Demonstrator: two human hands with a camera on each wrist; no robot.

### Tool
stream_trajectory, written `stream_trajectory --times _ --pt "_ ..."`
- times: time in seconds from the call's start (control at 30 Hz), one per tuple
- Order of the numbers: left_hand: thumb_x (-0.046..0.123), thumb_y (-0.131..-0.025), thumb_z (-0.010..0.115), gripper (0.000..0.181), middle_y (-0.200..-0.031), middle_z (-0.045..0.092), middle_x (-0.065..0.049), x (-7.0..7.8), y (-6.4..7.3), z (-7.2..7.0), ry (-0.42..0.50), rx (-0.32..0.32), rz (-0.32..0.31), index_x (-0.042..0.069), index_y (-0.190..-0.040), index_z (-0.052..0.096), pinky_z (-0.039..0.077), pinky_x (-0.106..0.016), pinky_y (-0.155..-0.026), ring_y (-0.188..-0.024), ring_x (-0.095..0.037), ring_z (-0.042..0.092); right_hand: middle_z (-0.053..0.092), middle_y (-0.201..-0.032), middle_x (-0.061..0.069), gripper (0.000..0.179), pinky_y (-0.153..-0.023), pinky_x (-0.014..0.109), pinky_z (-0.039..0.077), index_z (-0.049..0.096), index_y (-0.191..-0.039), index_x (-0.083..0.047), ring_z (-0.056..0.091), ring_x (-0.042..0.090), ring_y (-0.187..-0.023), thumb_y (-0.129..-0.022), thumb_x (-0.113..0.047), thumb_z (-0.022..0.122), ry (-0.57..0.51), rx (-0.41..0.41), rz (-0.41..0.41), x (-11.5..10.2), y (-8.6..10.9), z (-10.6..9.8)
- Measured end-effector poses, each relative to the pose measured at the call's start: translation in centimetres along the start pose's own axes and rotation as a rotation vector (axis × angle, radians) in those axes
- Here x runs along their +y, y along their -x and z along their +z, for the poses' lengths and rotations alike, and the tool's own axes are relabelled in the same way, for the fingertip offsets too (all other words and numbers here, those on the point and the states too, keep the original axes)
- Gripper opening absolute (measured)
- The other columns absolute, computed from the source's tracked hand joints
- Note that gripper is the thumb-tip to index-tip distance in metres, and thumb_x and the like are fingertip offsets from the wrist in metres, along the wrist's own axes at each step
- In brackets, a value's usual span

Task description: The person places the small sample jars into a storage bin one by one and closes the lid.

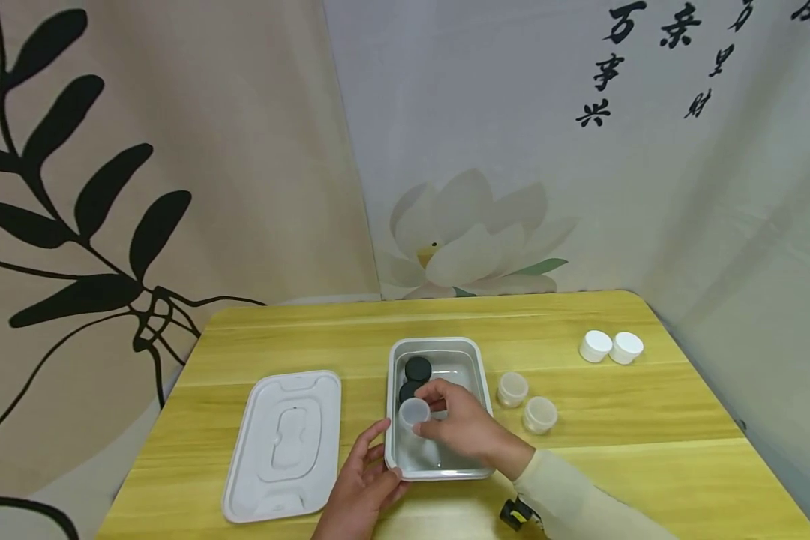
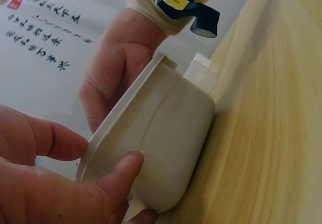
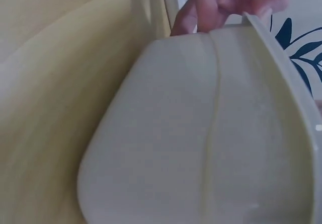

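A rectangular container point(image 1: 475, 457) stands on the table, pale outside with a silvery inside. My left hand point(image 1: 364, 487) holds its near left corner, with fingers along the rim and the side in the left wrist view. Reaching over the right rim, my right hand point(image 1: 462, 424) pinches a small translucent round jar point(image 1: 415, 412) between thumb and fingers, inside the container's left half. Two small black-topped jars point(image 1: 418, 368) sit just beyond it along the left wall. In the right wrist view the container's wall point(image 3: 161, 128) hides the right hand and the jar.
Left of the container lies a white lid point(image 1: 283, 446). To its right are two translucent jars, a farther one point(image 1: 512, 389) and a nearer one point(image 1: 540, 415). Two white-capped jars point(image 1: 610, 346) stand at the back right of the wooden table point(image 1: 648, 480). A printed curtain point(image 1: 256, 150) hangs behind.
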State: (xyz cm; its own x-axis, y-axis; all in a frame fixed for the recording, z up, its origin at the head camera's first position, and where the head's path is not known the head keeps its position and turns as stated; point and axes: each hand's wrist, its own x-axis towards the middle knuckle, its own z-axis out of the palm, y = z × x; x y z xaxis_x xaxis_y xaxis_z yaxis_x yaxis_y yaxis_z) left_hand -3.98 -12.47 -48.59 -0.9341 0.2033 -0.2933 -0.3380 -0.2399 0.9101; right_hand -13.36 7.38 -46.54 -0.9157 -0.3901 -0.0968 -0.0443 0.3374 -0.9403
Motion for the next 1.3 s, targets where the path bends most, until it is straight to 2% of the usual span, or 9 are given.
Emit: stream_trajectory --times 0.17,0.4,0.6,0.83,1.0,1.3 --pt "-0.003 -0.098 0.06 0.08 -0.156 0.036 -0.032 0.0 0.1 0.0 0.004 -0.013 0.014 0.011 -0.167 0.022 0.059 -0.036 -0.1 -0.13 -0.023 0.057 0.069 -0.115 0.01 0.043 -0.091 0.038 0.053 0.066 -0.124 -0.003 0.065 0.026 -0.11 -0.085 -0.007 0.085 -0.004 -0.005 0.012 0.0 0.1 0.4" --pt "-0.003 -0.098 0.06 0.081 -0.156 0.034 -0.033 0.0 0.1 0.0 0.009 -0.02 0.021 0.011 -0.167 0.022 0.059 -0.036 -0.101 -0.132 -0.025 0.056 0.069 -0.11 0.009 0.044 -0.09 0.037 0.053 0.066 -0.122 -0.002 0.065 0.024 -0.105 -0.083 -0.006 0.086 0.052 -0.003 0.021 0.4 0.2 0.8" --pt "-0.003 -0.098 0.06 0.08 -0.157 0.032 -0.033 -0.1 0.1 0.0 0.014 -0.025 0.027 0.011 -0.167 0.022 0.059 -0.034 -0.1 -0.134 -0.027 0.054 0.067 -0.103 0.009 0.044 -0.082 0.03 0.052 0.064 -0.118 -0.002 0.062 0.021 -0.093 -0.08 -0.005 0.087 0.093 -0.013 0.035 0.6 0.1 1.1" --pt "-0.002 -0.098 0.06 0.079 -0.157 0.033 -0.033 -0.2 0.1 -0.1 0.004 -0.012 0.023 0.012 -0.167 0.023 0.059 -0.034 -0.099 -0.134 -0.029 0.054 0.066 -0.101 0.009 0.045 -0.078 0.028 0.051 0.062 -0.116 -0.002 0.061 0.02 -0.091 -0.079 -0.003 0.087 0.126 -0.007 0.037 0.9 -0.2 1.3" --pt "-0.001 -0.098 0.06 0.079 -0.156 0.034 -0.033 -0.4 0.1 -0.1 0.001 -0.002 0.024 0.012 -0.167 0.024 0.059 -0.034 -0.099 -0.133 -0.028 0.055 0.067 -0.1 0.009 0.044 -0.076 0.024 0.051 0.061 -0.114 -0.002 0.062 0.019 -0.089 -0.079 -0.002 0.087 0.112 0.003 0.03 1.0 -0.3 1.4" --pt "-0.003 -0.097 0.062 0.079 -0.152 0.037 -0.032 -0.2 0.0 0.3 -0.008 0.027 0.012 0.012 -0.166 0.027 0.061 -0.034 -0.095 -0.127 -0.025 0.058 0.066 -0.101 0.01 0.044 -0.075 0.027 0.052 0.059 -0.114 -0.002 0.062 0.019 -0.09 -0.079 0.0 0.086 0.086 0.027 0.042 1.1 -0.4 1.3"
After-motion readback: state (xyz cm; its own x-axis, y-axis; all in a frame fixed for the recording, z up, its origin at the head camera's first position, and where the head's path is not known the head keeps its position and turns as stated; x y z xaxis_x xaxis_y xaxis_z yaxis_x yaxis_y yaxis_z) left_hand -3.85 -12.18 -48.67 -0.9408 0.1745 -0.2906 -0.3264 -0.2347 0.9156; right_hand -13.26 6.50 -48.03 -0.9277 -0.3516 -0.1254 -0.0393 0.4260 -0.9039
